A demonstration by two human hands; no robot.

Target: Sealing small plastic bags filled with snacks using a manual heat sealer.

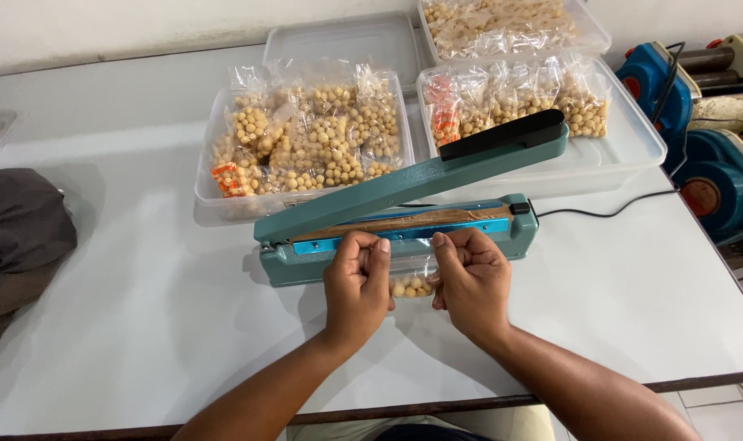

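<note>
Holding clear bag (412,278), round yellow snacks inside.

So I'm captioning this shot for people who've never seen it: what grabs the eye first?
At centre front, the left hand and right hand pinch a small clear bag of round yellow balls against a teal heat sealer, its lever arm raised. Behind it, clear tubs hold many filled bags. A dark cloth lies at the far left.
</note>
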